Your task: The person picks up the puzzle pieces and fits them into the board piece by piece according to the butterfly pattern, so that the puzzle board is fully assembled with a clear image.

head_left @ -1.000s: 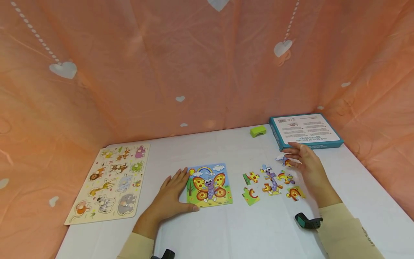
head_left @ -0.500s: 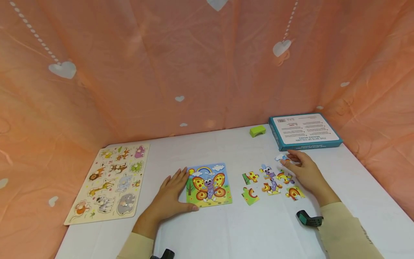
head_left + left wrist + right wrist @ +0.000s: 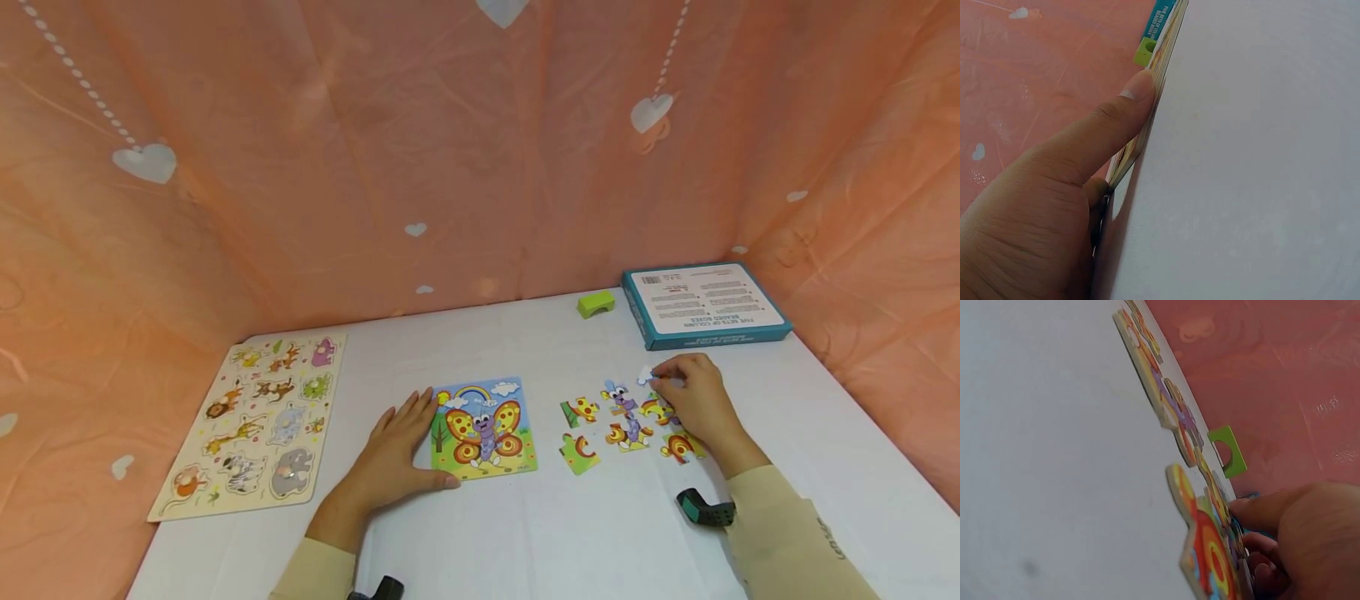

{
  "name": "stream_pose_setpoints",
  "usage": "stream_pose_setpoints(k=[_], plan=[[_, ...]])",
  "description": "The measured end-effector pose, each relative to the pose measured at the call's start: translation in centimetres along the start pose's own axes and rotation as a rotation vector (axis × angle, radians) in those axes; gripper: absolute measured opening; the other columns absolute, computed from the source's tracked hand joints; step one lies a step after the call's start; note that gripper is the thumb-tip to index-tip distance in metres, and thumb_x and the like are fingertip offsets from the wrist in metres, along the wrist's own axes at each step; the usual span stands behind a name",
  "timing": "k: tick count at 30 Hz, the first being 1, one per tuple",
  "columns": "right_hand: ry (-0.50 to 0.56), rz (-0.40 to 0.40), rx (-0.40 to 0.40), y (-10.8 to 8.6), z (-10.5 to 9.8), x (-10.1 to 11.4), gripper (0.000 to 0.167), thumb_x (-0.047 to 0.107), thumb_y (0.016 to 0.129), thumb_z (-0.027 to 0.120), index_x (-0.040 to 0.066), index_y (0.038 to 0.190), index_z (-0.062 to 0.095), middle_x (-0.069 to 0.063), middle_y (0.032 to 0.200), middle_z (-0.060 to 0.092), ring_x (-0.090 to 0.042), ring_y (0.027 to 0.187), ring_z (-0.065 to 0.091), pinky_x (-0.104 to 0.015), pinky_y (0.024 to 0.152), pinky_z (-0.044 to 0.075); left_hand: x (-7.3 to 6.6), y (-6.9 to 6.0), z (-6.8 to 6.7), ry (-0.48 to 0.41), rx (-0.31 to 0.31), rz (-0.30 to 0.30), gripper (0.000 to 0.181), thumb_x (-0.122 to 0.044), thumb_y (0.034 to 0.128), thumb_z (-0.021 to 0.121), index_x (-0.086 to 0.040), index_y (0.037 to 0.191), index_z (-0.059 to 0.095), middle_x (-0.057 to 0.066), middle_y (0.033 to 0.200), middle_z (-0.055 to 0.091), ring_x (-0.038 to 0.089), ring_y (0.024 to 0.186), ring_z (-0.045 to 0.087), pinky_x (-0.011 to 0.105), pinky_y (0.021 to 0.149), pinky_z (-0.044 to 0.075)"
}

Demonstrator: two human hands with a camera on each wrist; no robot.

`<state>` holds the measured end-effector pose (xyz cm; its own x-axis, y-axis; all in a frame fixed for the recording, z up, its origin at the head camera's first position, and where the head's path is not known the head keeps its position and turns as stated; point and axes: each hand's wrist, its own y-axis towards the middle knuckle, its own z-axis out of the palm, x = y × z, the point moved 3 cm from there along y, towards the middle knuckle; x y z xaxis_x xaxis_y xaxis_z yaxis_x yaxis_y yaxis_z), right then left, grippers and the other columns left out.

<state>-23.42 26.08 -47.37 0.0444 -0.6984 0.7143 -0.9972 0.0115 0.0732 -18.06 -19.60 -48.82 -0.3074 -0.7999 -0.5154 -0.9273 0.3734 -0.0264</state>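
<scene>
A square butterfly puzzle board [image 3: 486, 429] lies in the middle of the white table in the head view. My left hand [image 3: 397, 454] rests against it, fingers spread along its left edge and thumb at its lower edge. In the left wrist view, that thumb [image 3: 1138, 87] touches the board's side. On the right, my right hand [image 3: 701, 400] pinches a puzzle piece with a white cloud [image 3: 645, 377], mostly hidden by the fingers. Just below it are several loose butterfly pieces, among them a spiral-wing piece [image 3: 678, 447] and a green corner piece [image 3: 577, 454].
A wooden animal peg puzzle [image 3: 251, 425] lies at the left. Behind the loose pieces stand a green arch block [image 3: 596, 304] and a teal flat box [image 3: 705, 307]. An orange curtain [image 3: 450, 167] closes off the back and sides.
My right hand has come down and left from near the teal box, and its fingers have closed on the cloud piece. The left hand has stayed by the board.
</scene>
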Motion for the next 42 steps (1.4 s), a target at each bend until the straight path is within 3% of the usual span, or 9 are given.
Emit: stream_pose_setpoints(k=[10,18,24,34,42], plan=[[-0.024,0.010,0.042,0.0,0.0,-0.1,0.047,0.022,0.106,0.074,-0.009,0.140,0.063,-0.033,0.141,0.045,-0.053,0.129,0.035,-0.066,0.100,0.041,-0.1,0.1,0.0,-0.001,-0.006,0.010,0.131,-0.077,0.0758,0.084,-0.006,0.171,0.030,0.005,0.180,0.015,0.027,0.166,0.006,0.058,0.131,0.003],[0.075,0.025,0.015,-0.3,-0.2,0.0,0.038,0.016,0.111,0.067,-0.004,0.140,0.056,-0.018,0.113,0.059,-0.031,0.098,0.054,-0.032,0.077,0.048,-0.3,0.0,-0.3,-0.016,-0.002,0.012,0.129,-0.074,0.0773,0.086,-0.004,0.171,0.031,0.008,0.180,0.018,0.031,0.166,0.009,0.060,0.130,0.004],[0.177,0.010,-0.059,-0.7,-0.6,0.3,0.043,0.015,0.114,0.059,0.002,0.155,0.058,-0.018,0.115,0.061,-0.028,0.098,0.053,-0.018,0.069,0.046,-0.4,-0.1,-0.3,-0.015,0.002,0.006,0.132,-0.076,0.0746,0.086,-0.006,0.171,0.029,0.005,0.180,0.015,0.026,0.166,0.005,0.057,0.131,0.003],[0.360,0.050,-0.023,-0.7,-0.8,0.6,0.044,0.013,0.113,0.061,-0.004,0.151,0.047,-0.020,0.124,0.056,-0.017,0.097,0.066,-0.017,0.079,0.056,-0.5,0.0,-0.4,-0.009,-0.003,0.014,0.131,-0.075,0.0749,0.086,-0.006,0.171,0.029,0.006,0.180,0.015,0.028,0.166,0.006,0.058,0.131,0.004],[0.344,0.033,0.023,-1.0,-0.5,1.6,0.043,0.020,0.112,0.065,0.001,0.150,0.059,-0.016,0.122,0.054,-0.027,0.097,0.060,-0.020,0.074,0.055,-0.3,-0.1,-0.2,-0.006,0.004,0.002,0.132,-0.076,0.0749,0.085,-0.007,0.171,0.029,0.005,0.180,0.014,0.027,0.166,0.006,0.057,0.131,0.003]])
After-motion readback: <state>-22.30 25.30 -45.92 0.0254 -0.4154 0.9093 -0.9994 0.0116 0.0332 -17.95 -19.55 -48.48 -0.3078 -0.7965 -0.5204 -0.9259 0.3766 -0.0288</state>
